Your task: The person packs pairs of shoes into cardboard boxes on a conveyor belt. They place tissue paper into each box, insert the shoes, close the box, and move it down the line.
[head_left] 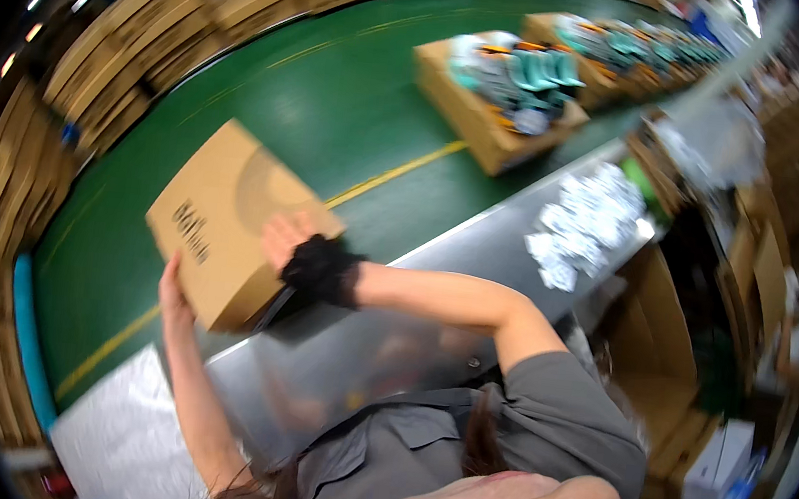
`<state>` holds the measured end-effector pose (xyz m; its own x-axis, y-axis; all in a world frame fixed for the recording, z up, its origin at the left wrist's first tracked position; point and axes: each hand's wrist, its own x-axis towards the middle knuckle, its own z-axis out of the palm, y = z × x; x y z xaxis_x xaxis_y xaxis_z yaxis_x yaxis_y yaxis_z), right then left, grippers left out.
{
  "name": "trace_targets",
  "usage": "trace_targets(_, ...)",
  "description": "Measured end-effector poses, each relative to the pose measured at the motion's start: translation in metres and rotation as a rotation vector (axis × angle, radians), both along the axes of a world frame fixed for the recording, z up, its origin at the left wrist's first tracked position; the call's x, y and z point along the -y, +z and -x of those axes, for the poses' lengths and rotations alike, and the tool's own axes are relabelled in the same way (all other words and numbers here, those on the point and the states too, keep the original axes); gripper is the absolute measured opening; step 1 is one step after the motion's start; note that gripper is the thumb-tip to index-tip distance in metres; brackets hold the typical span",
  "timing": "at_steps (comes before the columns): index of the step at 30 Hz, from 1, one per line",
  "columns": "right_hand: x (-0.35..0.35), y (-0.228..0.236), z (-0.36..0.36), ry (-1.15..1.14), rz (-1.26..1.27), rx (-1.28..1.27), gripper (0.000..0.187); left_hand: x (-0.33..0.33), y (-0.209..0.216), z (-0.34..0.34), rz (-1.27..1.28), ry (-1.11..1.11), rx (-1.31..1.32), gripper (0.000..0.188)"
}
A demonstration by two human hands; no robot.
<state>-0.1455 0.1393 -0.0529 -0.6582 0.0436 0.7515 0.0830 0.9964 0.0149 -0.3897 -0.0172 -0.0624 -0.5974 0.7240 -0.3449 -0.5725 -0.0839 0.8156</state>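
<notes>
A closed brown cardboard box (227, 222) with dark print on its lid sits tilted in view, on the green conveyor belt at the edge of the metal ledge. My left hand (174, 296) grips the box's near left side, its fingers partly hidden against the cardboard. My right hand (287, 240) lies flat on the lid near the right edge, fingers stretched out and slightly blurred. A black fluffy band (323, 271) circles my right wrist.
Further along the green belt (340, 78), an open carton (471, 121) holds teal, grey and orange parts, with more cartons behind. Crinkled silvery packets (589, 221) pile on the metal ledge (436, 273). Stacked cartons (139, 37) line the far side. White sheeting (132, 436) lies at lower left.
</notes>
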Motion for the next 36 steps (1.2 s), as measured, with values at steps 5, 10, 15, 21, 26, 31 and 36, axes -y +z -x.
trace_targets(5, 0.001, 0.054, -0.05, -0.163, -0.031, 0.201, 0.03, -0.037, 0.056, -0.056, -0.033, -0.262, 0.042, 0.04)
trace_targets(10, 0.036, 0.015, -0.115, -0.277, 0.086, 0.193, 0.036, -0.047, 0.052, -0.15, -0.009, -0.122, -0.076, 0.042)
trace_targets(15, 0.046, 0.014, -0.116, -0.091, 0.135, 0.105, 0.038, -0.055, 0.026, -0.177, -0.048, -0.057, -0.126, 0.043)
trace_targets(21, 0.044, -0.016, -0.119, 0.072, 0.059, -0.153, 0.032, -0.041, 0.019, -0.194, -0.001, -0.024, -0.301, 0.046)
trace_targets(26, 0.039, -0.003, -0.107, 0.092, 0.081, -0.147, 0.032, -0.047, 0.015, -0.173, -0.146, -0.261, 0.109, 0.059)
trace_targets(31, 0.036, 0.015, -0.117, 0.18, 0.189, -0.049, 0.037, -0.051, 0.0, -0.164, -0.197, -0.317, 0.103, 0.064)
trace_targets(36, 0.031, 0.033, -0.161, 0.174, 0.193, -0.251, 0.033, 0.003, 0.028, -0.163, -0.165, -0.141, 0.059, 0.062)
